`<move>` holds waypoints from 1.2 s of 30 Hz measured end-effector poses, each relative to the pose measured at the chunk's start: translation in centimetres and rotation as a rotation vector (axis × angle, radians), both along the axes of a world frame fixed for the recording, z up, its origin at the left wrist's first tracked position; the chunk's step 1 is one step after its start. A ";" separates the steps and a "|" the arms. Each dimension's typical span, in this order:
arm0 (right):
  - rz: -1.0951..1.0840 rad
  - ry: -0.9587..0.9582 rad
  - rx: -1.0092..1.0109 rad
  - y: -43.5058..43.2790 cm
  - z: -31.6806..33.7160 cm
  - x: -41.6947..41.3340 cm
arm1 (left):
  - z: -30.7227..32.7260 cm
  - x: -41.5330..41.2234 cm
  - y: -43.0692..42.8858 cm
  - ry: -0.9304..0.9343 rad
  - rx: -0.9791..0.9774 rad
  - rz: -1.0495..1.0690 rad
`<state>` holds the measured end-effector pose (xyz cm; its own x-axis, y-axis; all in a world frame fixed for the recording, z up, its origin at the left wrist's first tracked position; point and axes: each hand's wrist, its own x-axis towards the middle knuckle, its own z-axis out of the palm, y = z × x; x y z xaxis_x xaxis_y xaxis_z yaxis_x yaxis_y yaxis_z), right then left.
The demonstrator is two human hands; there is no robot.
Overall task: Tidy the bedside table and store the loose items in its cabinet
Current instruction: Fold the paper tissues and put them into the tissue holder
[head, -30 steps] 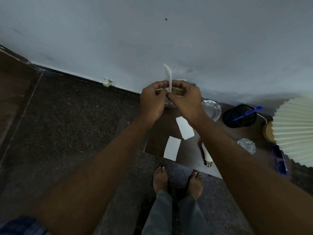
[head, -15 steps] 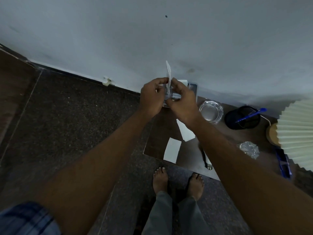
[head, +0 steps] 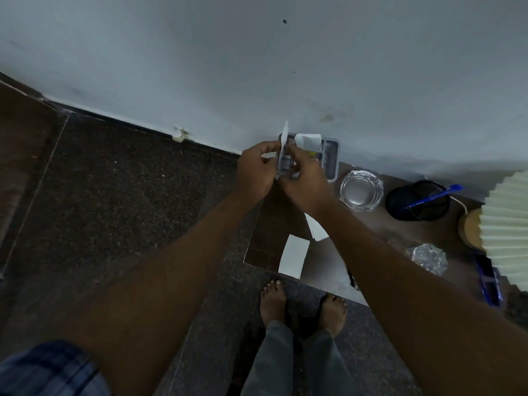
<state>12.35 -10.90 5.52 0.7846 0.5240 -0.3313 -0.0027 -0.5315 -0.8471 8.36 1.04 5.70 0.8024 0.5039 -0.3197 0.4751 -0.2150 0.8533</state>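
Observation:
My left hand (head: 255, 167) and my right hand (head: 304, 182) meet above the far left corner of the brown bedside table (head: 265, 224). Together they pinch a white paper slip (head: 284, 138) that stands upright between the fingertips. Right behind the hands sits a grey divided tray (head: 331, 158) against the wall, with another white paper inside it. Two more white paper slips lie on the table: one near the front edge (head: 294, 254), one partly under my right wrist (head: 315, 230).
A glass ashtray (head: 360, 190), a black pen cup (head: 417, 202) with a blue pen (head: 431, 197), a crumpled clear wrapper (head: 427, 257), a blue object (head: 488, 281) and a pleated lamp shade (head: 505, 224) crowd the table's right side. My bare feet (head: 273, 300) stand on dark floor.
Both hands, with the upright paper slip, have moved slightly away toward the wall and now hover over the grey tray's left end. The slip has stayed pinched between them.

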 end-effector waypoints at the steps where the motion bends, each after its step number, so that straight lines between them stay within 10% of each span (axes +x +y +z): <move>1: 0.006 0.007 -0.013 0.1 -0.2 0.0 | -0.1 -0.1 0.0 0.010 -0.008 0.010; 22: -0.107 -0.225 -0.047 -3.0 -1.0 -2.5 | -3.3 -6.8 -2.0 0.186 -0.156 0.262; 36: 0.096 -0.118 -0.433 -9.0 -6.1 -10.9 | -6.8 -13.7 -5.7 0.399 -0.043 0.147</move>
